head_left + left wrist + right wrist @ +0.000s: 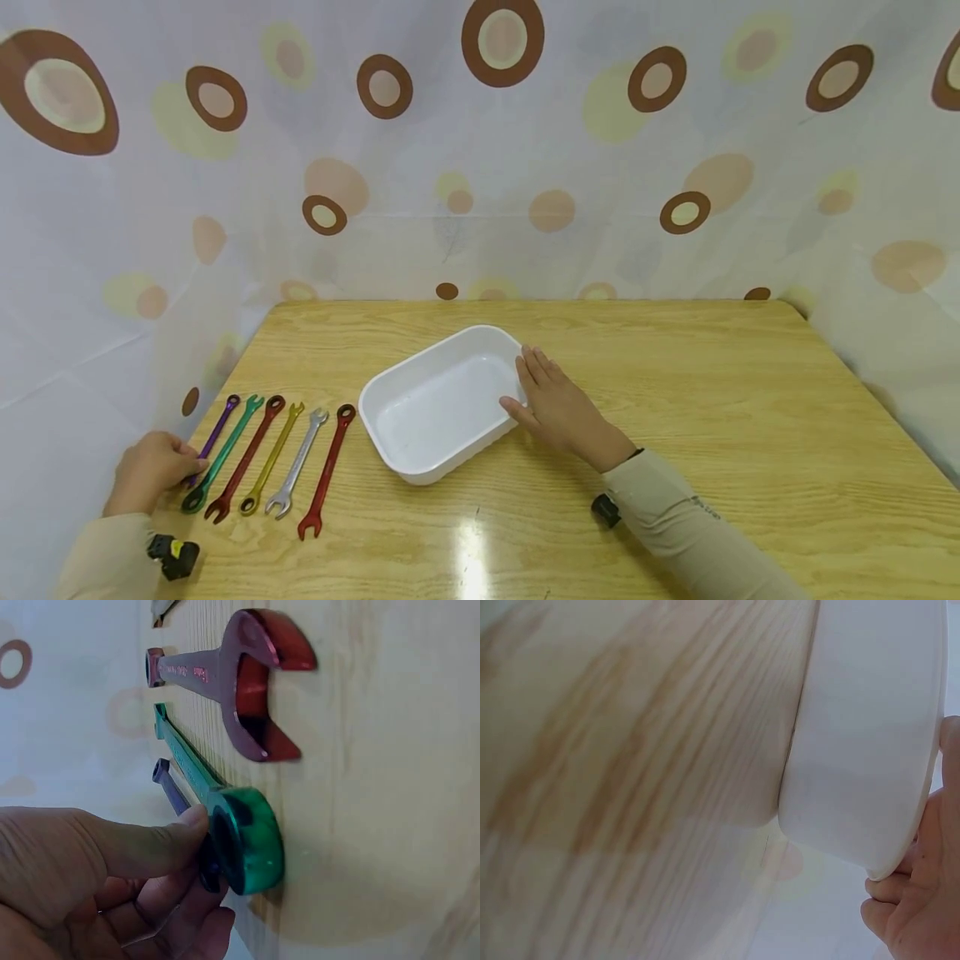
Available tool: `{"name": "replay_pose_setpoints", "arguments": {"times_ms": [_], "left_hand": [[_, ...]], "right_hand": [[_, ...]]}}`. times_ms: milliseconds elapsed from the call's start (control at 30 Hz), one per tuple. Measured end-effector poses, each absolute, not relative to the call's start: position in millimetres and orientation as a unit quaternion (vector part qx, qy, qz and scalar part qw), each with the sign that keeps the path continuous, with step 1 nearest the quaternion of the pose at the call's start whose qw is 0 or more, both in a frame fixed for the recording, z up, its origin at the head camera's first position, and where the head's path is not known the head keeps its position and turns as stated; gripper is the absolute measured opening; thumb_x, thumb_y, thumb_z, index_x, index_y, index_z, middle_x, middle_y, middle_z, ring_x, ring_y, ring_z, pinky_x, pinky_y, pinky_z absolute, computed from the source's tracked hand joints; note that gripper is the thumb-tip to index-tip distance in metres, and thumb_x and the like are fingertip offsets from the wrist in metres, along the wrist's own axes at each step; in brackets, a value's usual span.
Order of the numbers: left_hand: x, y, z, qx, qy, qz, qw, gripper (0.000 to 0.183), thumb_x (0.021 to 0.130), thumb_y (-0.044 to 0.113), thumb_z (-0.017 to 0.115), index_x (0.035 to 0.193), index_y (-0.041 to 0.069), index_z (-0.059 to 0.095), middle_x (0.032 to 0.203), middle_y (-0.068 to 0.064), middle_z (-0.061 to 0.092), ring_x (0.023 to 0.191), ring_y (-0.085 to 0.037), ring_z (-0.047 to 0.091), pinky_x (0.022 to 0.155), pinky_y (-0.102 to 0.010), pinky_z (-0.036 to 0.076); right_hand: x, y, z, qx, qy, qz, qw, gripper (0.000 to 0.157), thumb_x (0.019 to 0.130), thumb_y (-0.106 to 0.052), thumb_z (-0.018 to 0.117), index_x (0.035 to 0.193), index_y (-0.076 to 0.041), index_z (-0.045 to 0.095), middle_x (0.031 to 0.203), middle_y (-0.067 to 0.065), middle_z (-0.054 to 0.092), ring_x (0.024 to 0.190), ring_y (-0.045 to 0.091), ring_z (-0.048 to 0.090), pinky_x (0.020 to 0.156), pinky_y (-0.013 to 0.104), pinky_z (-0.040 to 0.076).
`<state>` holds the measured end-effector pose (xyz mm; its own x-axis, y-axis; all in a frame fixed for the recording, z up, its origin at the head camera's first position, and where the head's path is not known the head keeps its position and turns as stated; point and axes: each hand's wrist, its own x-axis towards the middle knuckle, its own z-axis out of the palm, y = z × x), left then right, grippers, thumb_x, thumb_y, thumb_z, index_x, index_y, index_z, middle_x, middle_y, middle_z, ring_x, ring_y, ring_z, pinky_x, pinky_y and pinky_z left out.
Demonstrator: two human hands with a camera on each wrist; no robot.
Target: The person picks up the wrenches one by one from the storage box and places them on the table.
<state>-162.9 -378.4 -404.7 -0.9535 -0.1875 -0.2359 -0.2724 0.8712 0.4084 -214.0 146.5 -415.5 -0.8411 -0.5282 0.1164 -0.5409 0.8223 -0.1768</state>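
Note:
At the left of the table, my left hand point(153, 471) pinches the lower end of a purple wrench point(216, 435) between thumb and fingers. The left wrist view shows the thumb against this wrench, close beside the ring end of a green wrench point(247, 840), which partly hides it. My right hand point(564, 410) rests with fairly straight fingers on the right end of a white plastic tray point(431, 473), the thumb over its rim. Nothing lies in the tray. In the right wrist view, fingers point(922, 900) touch the rim of the tray point(862, 750).
Right of the green wrench lie a red wrench point(249, 457), a yellow wrench point(273, 458), a silver wrench point(302, 458) and another red wrench point(328, 475), roughly parallel. The wooden table point(712, 375) extends rightward. A patterned curtain point(480, 150) hangs behind it.

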Motion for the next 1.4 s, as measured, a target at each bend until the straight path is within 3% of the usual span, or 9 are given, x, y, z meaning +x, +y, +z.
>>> {"name": "replay_pose_setpoints", "arguments": {"times_ms": [400,867,1400], "left_hand": [[-165,-372,-401,-0.144,0.967,0.197,0.07,0.019,0.078,0.019,0.075,0.077,0.0,0.071,0.073,-0.014,0.064,0.069,-0.03,0.057,0.057,-0.045,0.046],[-163,-359,-397,-0.14,0.975,0.164,0.05,0.015,0.077,0.011,0.075,0.071,-0.002,0.07,0.074,-0.024,0.064,0.065,-0.035,0.058,0.05,-0.046,0.047],[-166,-355,-398,-0.139,0.976,0.158,0.052,0.02,0.077,0.011,0.075,0.065,-0.002,0.066,0.069,-0.023,0.061,0.063,-0.036,0.056,0.05,-0.045,0.046]], "right_hand": [[-213,147,-413,0.285,-0.953,0.096,0.044,0.073,0.103,-0.047,0.033,0.145,0.012,0.024,0.154,0.029,0.015,0.144,0.039,0.012,0.116,0.047,0.015],[-212,145,-409,0.285,-0.953,0.093,0.035,0.073,0.102,-0.045,0.036,0.144,0.013,0.023,0.154,0.029,0.014,0.144,0.04,0.012,0.116,0.047,0.015],[-216,147,-399,0.274,-0.954,0.118,-0.026,0.079,0.1,-0.052,0.036,0.148,0.009,0.017,0.155,0.027,0.012,0.145,0.039,0.01,0.115,0.051,0.012]]}}
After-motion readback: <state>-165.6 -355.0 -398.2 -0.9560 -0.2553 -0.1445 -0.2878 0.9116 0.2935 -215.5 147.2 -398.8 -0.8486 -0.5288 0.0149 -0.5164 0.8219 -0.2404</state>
